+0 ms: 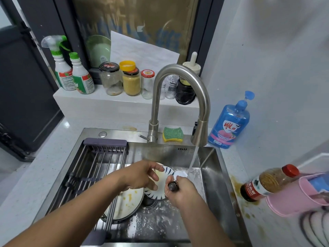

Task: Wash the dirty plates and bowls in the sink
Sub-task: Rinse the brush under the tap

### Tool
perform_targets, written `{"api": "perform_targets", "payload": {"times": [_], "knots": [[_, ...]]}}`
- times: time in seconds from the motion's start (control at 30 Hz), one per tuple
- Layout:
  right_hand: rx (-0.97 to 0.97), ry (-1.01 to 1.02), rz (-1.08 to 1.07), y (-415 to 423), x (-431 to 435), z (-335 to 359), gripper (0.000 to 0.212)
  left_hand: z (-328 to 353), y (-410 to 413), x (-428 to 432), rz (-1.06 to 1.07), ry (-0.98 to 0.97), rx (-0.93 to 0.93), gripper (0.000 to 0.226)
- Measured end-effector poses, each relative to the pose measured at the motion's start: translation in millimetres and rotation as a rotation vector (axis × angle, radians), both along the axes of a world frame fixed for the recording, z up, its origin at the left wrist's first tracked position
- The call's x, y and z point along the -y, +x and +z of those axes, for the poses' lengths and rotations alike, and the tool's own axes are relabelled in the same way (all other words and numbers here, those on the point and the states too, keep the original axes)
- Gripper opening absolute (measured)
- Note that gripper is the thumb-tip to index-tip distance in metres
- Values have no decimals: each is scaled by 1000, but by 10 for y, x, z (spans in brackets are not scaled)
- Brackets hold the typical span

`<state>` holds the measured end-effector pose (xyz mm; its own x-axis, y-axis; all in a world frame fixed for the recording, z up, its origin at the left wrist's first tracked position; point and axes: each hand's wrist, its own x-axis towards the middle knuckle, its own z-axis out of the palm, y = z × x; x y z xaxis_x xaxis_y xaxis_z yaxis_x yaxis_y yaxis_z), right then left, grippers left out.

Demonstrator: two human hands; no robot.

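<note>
A small blue-and-white patterned plate [163,182] is held tilted over the sink [211,184], its cream centre smeared yellow. My left hand [142,177] grips its left edge, fingers curled over the rim. My right hand [179,191] grips a dark-handled dish brush [173,185], whose white head [180,174] sits at the plate's right rim. Water runs from the faucet [199,134] just right of the brush head. A larger white plate [128,204] with yellow food bits lies in the sink below, partly under the rack.
A metal drying rack [96,163] spans the sink's left half. A green-yellow sponge [173,134] and blue soap bottle [229,123] stand behind the sink. A sauce bottle [267,182], pink cup [299,195] and yellow spills sit on the right counter. Jars and spray bottles line the ledge.
</note>
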<state>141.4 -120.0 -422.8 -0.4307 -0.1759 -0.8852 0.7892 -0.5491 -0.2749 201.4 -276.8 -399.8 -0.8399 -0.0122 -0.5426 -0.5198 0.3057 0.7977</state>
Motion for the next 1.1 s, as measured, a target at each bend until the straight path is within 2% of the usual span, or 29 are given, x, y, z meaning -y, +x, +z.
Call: {"api": "perform_targets", "payload": {"times": [0.13, 0.23, 0.3, 0.4, 0.5, 0.63, 0.77, 0.83, 0.93, 1.03, 1.1], "knots": [[-105, 102, -58, 2, 11, 58, 13, -14, 22, 53, 80, -21, -43, 53], [-78, 249, -31, 29, -28, -116, 15, -38, 54, 106, 167, -32, -50, 49], [-41, 247, -23, 46, -65, -176, 18, -39, 79, 124, 204, -13, -51, 47], [-124, 264, -24, 44, -53, -181, 21, -42, 117, 146, 232, 4, -41, 44], [-96, 286, 9, 80, -25, -181, 24, -43, 132, 144, 234, 1, -32, 43], [57, 165, 6, 201, -81, -265, 25, -42, 160, 113, 219, 14, -30, 47], [106, 10, -77, 217, -66, -180, 21, 67, 203, 88, 51, 11, -57, 58], [55, -55, -91, 172, -38, -51, 17, 181, 223, 23, -60, 32, -100, 60], [5, -16, 41, 156, 10, 180, 16, 390, 228, -94, -129, 70, -202, 49], [-60, -89, 133, 258, 35, 449, 28, 507, 221, -210, -80, 37, -377, 45], [-178, -70, 191, 349, 36, 626, 26, 559, 218, -269, -24, 40, -473, 41]]}}
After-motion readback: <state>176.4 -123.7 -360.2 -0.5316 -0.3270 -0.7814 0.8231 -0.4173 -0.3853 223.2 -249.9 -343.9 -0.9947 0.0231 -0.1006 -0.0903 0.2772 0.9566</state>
